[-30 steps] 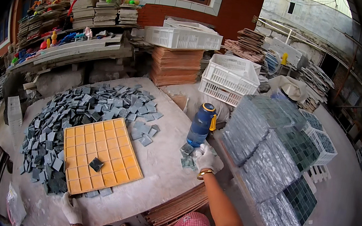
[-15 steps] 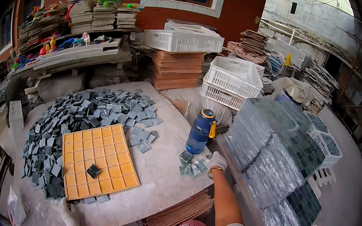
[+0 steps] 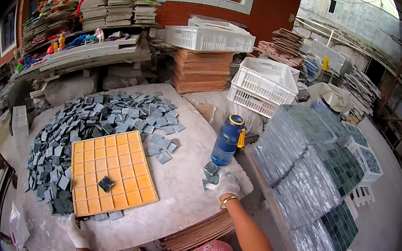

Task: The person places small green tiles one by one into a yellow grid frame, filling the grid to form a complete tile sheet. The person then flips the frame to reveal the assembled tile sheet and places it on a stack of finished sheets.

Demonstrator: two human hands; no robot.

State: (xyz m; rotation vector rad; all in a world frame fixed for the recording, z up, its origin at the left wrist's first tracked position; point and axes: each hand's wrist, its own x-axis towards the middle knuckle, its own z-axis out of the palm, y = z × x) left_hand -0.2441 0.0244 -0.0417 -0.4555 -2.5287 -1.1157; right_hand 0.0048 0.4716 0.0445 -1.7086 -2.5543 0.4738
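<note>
A yellow grid tray (image 3: 118, 163) lies tilted on the table, partly over loose tiles. One dark tile (image 3: 106, 183) sits askew across its grid lines. My left hand (image 3: 78, 234), in a white glove, is at the tray's near left corner, fingers stretched out and touching it. My right hand (image 3: 226, 184), also gloved and with a bracelet at the wrist, is over a small group of green stone tiles (image 3: 211, 169) beside a blue bottle (image 3: 228, 139). Its fingers are curled on the tiles, and the hand hides some of them.
A large heap of grey-green tiles (image 3: 62, 147) spreads behind and left of the tray. Plastic-wrapped stacks of tile sheets (image 3: 293, 164) stand on the right. White crates (image 3: 263, 85) and a stack of reddish boards (image 3: 201, 69) rise behind the table. More boards (image 3: 201, 231) are below its near edge.
My right hand has moved left and slightly nearer, from beside the green tiles to over them. My left hand stays at the tray corner. The whole view has shifted slightly.
</note>
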